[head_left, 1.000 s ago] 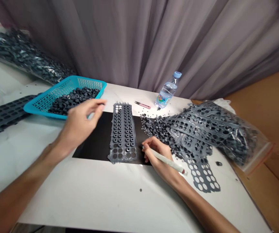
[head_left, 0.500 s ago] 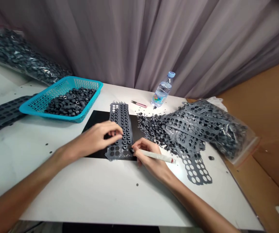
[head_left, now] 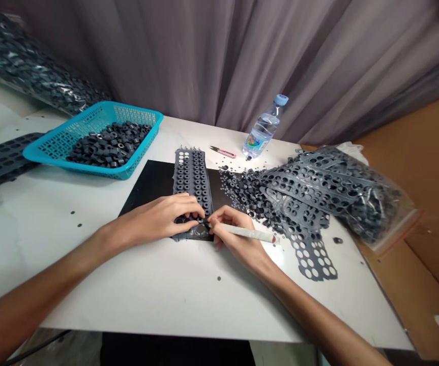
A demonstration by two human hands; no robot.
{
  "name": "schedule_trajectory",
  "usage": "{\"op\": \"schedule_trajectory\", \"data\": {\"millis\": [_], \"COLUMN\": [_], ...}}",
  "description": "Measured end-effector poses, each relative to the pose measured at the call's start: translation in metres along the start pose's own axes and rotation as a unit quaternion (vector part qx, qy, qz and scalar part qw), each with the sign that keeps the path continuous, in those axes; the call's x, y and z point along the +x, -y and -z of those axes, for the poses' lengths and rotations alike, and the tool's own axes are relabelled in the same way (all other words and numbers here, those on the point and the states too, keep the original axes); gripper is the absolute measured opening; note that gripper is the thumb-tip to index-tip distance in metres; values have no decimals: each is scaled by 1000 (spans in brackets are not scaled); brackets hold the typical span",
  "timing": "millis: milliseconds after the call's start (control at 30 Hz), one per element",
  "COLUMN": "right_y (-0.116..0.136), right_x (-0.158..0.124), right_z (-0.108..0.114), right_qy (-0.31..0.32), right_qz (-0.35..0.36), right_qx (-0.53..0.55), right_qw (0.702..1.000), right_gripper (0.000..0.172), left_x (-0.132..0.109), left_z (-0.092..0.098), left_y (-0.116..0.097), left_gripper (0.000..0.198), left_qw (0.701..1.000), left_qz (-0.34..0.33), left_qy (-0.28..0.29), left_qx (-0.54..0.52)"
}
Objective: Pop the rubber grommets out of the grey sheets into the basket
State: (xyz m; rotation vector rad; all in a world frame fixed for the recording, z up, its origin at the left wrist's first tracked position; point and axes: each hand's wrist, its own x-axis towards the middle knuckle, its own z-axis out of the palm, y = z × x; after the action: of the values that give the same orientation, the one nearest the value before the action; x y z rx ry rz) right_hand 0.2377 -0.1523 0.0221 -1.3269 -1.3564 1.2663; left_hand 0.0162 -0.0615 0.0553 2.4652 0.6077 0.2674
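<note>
A grey rubber sheet (head_left: 193,173) with rows of round, ring-shaped pieces lies on a black mat (head_left: 146,183). My left hand (head_left: 168,216) rests over its near end, thumb and forefinger closed around a small black rubber ring (head_left: 200,220). From the right, my right hand (head_left: 238,229) grips a white pen-shaped tool (head_left: 247,233) with a red mark near its back end. The tool's dark tip meets the sheet beside my left fingertips; the exact contact is partly hidden by the fingers.
A blue basket (head_left: 135,168) of black rings stands at left, before a filled plastic bag (head_left: 32,66). Pink-handled snips (head_left: 223,152) and a water bottle (head_left: 261,134) are at the back. Loose rings (head_left: 255,195), punched sheets (head_left: 313,254) and a clear bag (head_left: 379,218) lie right.
My left hand has moved right and down onto the sheet's near end, its fingers closing at the ring. The right hand keeps the tool there. The camera view has shifted slightly.
</note>
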Motion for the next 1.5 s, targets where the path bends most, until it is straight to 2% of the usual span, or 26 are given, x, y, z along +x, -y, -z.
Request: {"op": "schedule_trajectory", "data": {"millis": [367,633,700,767,833,900,967,1067,1200,1333,1500], "right_y": [-4,-1,0,1,1,1,0,-1,-1,-3,-4], "right_x": [1,-2,-3,-5,-5,-4,-2,3,8,9,5], "right_z": [-1,-2,-3,-4,-4,-4,-4,-2,4,8,8], "right_qy": [0,-1,-4,-4,-4,-5,-9,-40,-99,-120,-109], "right_qz": [1,23,28,28,22,11,0,4,23,27,36], "right_qx": [-17,-83,-99,-103,-97,-71,-25,37,45,23,-9], "right_qw": [1000,996,995,994,995,997,1000,999,994,992,993], "right_gripper": [4,8,8,9,8,6,6,5,10,13,20], "left_x": [-2,-1,-1,-1,-1,-3,-6,-9,-6,0,2], "left_z": [-6,-17,-19,-15,-2,16,31,38,21,4,-1], "left_y": [-3,-3,-6,-12,-16,-16,-10,4,14,11,1], "left_gripper": [20,22,25,25,21,20,23,22,23,26,25], "left_qw": [998,986,986,989,977,936,900,863,828,810,791], "left_qz": [-20,-53,-58,-37,21,92,140,181,193,202,225], "left_qy": [-21,-25,-41,-103,-212,-319,-346,-300,-206,-113,-75], "left_qx": [55,153,151,97,-3,-120,-227,-364,-484,-539,-565]}}
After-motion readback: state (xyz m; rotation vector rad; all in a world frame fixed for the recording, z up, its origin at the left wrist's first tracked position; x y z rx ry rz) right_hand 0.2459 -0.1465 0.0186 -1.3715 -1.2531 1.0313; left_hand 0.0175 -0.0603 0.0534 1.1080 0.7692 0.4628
